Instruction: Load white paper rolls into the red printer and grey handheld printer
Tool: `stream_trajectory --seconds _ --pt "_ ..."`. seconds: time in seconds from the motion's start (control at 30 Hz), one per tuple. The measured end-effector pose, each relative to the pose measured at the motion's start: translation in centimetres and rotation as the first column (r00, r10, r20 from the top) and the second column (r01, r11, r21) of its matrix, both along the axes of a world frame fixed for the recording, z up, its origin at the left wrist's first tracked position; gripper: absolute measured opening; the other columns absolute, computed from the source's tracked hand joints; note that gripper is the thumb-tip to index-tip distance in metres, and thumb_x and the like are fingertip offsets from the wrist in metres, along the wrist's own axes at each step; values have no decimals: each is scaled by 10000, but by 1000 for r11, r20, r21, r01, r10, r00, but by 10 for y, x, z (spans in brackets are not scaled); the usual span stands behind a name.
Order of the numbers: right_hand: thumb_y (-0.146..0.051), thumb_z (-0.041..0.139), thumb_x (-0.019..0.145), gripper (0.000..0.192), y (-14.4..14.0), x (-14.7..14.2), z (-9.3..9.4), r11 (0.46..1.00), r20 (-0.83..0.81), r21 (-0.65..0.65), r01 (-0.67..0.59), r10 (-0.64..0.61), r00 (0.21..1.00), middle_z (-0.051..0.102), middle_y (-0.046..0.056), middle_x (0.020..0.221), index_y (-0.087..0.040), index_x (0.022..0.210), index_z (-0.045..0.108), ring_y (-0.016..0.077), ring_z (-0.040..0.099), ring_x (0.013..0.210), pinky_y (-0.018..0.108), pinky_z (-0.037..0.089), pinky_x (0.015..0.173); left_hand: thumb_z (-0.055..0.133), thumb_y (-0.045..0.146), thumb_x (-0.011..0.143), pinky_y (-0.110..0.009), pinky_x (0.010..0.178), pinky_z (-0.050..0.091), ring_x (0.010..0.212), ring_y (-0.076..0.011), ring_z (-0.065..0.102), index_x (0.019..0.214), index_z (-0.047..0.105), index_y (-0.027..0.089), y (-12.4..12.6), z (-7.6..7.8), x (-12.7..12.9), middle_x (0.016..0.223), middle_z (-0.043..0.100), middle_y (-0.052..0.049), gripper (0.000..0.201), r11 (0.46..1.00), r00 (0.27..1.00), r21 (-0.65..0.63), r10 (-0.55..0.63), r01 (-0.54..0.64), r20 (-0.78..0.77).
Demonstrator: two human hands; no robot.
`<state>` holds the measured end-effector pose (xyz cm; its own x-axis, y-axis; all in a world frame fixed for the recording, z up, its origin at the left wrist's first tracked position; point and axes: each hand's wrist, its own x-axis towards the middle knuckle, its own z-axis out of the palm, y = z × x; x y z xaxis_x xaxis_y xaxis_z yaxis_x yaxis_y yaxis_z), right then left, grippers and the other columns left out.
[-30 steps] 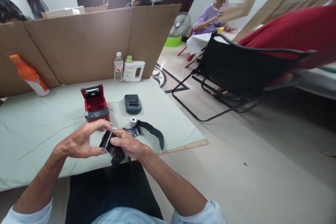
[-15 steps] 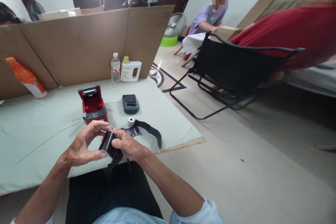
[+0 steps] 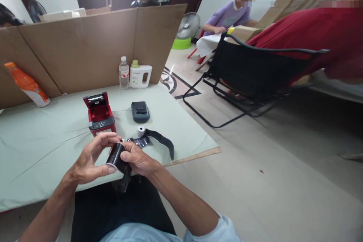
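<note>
Black roll: a glossy black cylindrical roll (image 3: 117, 157) sits between both hands at the near edge of the pale green table (image 3: 42, 136).
Left hand (image 3: 87, 160): fingers curled on the roll's end.
Right hand (image 3: 136, 159): closed around its body.
Axis: long axis slants from near-left up to far-right; pale end faces near-left.
Risk: the loose tail hanging below could unwind if either grip slackens.
</note>
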<state>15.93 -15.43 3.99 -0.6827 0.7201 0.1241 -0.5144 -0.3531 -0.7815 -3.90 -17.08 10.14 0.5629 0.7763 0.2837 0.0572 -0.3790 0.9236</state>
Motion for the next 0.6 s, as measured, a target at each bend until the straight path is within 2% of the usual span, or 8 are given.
stream_trajectory --seconds 0.07,0.13,0.17,0.23,0.3,0.4,0.47,0.6 --pt "-625 921 698 549 -1 1 0 999 45 25 -25 24 999 618 -19 710 -143 846 705 92 531 605 202 423 559 844 387 844 -518 1176 476 1326 -329 607 1471 525 223 1 13 -5 1407 631 -160 723 997 984 41 -56 64 -169" --pt "-608 920 710 528 -2 2 0 998 70 43 -37 34 997 616 -23 707 -145 844 703 90 531 598 197 416 545 836 334 847 -534 1179 473 1351 -337 582 1474 553 244 3 28 -10 1437 621 -146 695 989 935 84 -88 124 -344" --pt "-613 917 711 531 -2 2 1 998 65 41 -39 36 997 614 -24 706 -146 841 699 88 530 594 195 414 541 840 328 842 -534 1178 475 1356 -338 579 1491 547 260 4 33 -12 1449 616 -138 715 986 919 95 -88 134 -384" --pt "-639 914 700 560 -3 2 1 999 34 19 -34 34 999 615 -20 716 -144 841 693 87 535 596 194 417 545 885 382 801 -520 1167 486 1336 -339 594 1530 515 273 6 33 -12 1451 614 -137 824 989 938 86 -84 119 -337" --pt "-647 918 689 576 -3 1 2 1000 8 -9 -19 19 1000 619 -15 730 -143 844 689 85 534 600 195 418 553 917 464 758 -497 1154 498 1304 -336 615 1523 526 258 8 24 -9 1429 619 -145 883 996 976 46 -70 81 -205" --pt "-627 930 685 562 -3 2 1 1000 6 -22 0 0 1000 608 -19 724 -143 827 681 81 516 601 194 408 556 893 493 787 -475 1148 495 1279 -319 625 1463 583 243 8 10 -5 1370 644 -138 785 999 996 -10 -44 44 -83" --pt "-625 929 688 562 -4 3 0 1000 17 -14 -9 10 1000 606 -19 728 -141 829 680 83 516 604 199 406 561 881 469 809 -468 1143 494 1277 -311 624 1455 589 247 7 8 -4 1352 649 -131 743 999 995 -21 -49 48 -82" --pt "-628 932 676 574 -6 2 -1 1000 25 -11 -18 18 1000 595 -21 726 -140 837 677 81 505 595 201 388 552 906 459 781 -498 1160 469 1284 -324 619 1479 563 250 6 15 -3 1357 646 -141 805 997 989 -36 -79 76 -126"
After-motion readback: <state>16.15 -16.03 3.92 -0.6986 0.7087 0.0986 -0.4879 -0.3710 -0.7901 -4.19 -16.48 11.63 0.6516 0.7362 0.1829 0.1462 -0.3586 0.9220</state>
